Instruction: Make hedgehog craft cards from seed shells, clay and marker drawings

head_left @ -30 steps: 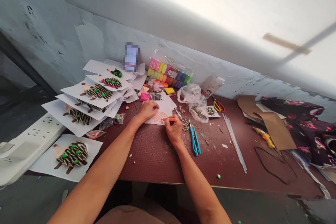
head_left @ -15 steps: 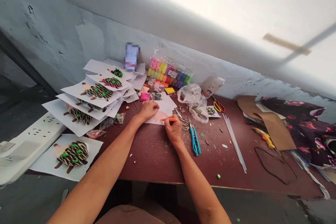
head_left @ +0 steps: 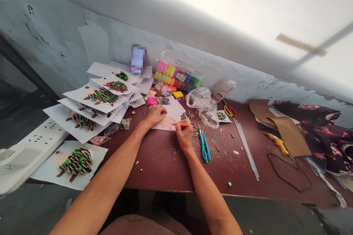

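Observation:
My right hand [head_left: 184,134] is closed around an orange marker [head_left: 183,124], its tip on a white sheet of paper [head_left: 173,107]. An orange outline drawing [head_left: 167,122], rounded and patterned inside, shows on that sheet. My left hand [head_left: 156,115] rests at the left edge of the same paper with its fingers laid out and nothing in them. Just right of my right hand are striped sunflower seeds [head_left: 196,130] and blue-handled snips [head_left: 204,148].
Sheets bearing seed-covered hedgehogs [head_left: 101,96] pile up at left, beside a white power strip [head_left: 33,147]. Behind the paper stand coloured clay packs [head_left: 179,77] and a plastic bag [head_left: 205,106]. Scissors [head_left: 229,111], clear sticks [head_left: 246,148] and a yellow glue gun [head_left: 280,145] lie rightward.
My right hand and the marker have shifted slightly right, uncovering more of the orange drawing, which has more of its right side showing. My left hand stays in place.

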The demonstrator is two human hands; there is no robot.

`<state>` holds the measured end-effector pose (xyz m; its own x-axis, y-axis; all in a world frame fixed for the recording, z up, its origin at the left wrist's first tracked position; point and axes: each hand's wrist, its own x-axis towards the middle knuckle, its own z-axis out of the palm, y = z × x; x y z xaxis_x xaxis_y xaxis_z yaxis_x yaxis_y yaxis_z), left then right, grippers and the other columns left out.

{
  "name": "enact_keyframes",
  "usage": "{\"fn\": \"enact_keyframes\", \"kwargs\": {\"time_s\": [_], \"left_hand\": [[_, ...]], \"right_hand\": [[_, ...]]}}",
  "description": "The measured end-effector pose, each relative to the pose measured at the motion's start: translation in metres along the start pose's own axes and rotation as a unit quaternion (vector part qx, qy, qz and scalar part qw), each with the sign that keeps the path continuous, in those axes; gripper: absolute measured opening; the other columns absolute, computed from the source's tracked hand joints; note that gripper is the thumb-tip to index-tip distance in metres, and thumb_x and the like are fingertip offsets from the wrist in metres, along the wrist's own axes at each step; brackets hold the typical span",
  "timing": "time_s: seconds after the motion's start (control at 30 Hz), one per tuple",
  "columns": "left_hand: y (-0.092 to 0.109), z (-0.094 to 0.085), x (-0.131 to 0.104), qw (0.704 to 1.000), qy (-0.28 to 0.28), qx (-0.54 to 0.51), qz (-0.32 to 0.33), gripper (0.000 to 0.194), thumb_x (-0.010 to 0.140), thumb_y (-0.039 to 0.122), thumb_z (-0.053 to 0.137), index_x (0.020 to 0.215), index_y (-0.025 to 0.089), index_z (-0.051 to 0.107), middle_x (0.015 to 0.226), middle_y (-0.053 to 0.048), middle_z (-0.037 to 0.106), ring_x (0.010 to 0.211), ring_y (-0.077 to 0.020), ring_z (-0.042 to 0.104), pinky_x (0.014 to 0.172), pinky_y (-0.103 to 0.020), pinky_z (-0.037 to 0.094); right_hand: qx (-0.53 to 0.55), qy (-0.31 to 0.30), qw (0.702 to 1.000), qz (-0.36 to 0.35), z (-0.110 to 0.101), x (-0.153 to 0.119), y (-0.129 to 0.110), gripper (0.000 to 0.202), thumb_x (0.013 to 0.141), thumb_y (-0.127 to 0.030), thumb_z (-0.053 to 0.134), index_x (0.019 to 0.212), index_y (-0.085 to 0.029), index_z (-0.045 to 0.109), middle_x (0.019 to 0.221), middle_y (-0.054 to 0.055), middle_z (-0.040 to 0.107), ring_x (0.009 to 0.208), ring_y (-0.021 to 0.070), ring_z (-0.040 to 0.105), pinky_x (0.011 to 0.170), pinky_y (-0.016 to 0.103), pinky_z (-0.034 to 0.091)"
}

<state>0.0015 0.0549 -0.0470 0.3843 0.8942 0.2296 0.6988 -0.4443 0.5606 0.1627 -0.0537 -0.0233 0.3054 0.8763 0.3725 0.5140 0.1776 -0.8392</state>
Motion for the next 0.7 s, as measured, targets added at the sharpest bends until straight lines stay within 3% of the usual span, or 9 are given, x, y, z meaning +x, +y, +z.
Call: {"fn": "enact_keyframes", "kwargs": {"time_s": [0.13, 0.4, 0.7], "left_hand": [[-0.0013, 0.0019, 0.0000, 1.000, 0.006, -0.002, 0.000, 0.023, 0.081, 0.019, 0.059, 0.091, 0.020, 0.079, 0.094, -0.006, 0.075, 0.093, -0.0237, 0.067, 0.086, -0.036, 0.049], [-0.0025, 0.0041, 0.0002, 1.000, 0.013, 0.001, -0.001, 0.021, 0.080, 0.019, 0.059, 0.088, 0.022, 0.079, 0.095, -0.006, 0.076, 0.094, -0.0236, 0.067, 0.085, -0.035, 0.049], [-0.0004, 0.0024, 0.0003, 1.000, 0.005, -0.003, -0.008, 0.020, 0.082, 0.020, 0.060, 0.088, 0.021, 0.078, 0.096, -0.006, 0.076, 0.096, -0.0243, 0.067, 0.087, -0.036, 0.048]], "right_hand": [[-0.017, 0.031, 0.999, 0.012, -0.0021, 0.0028, 0.0055, 0.020, 0.082, -0.034, 0.053, 0.066, -0.022, 0.056, 0.064, 0.001, 0.066, 0.057, 0.0155, 0.057, 0.061, 0.027, 0.045], [-0.059, -0.011, 0.998, 0.004, -0.0013, 0.0015, 0.0100, 0.025, 0.088, -0.033, 0.053, 0.074, -0.019, 0.068, 0.072, 0.003, 0.068, 0.061, 0.0160, 0.059, 0.063, 0.028, 0.044], [-0.060, -0.021, 0.998, -0.012, -0.0011, 0.0014, 0.0097, 0.023, 0.089, -0.031, 0.052, 0.074, -0.019, 0.065, 0.074, 0.005, 0.070, 0.064, 0.0173, 0.062, 0.064, 0.028, 0.044]]}}
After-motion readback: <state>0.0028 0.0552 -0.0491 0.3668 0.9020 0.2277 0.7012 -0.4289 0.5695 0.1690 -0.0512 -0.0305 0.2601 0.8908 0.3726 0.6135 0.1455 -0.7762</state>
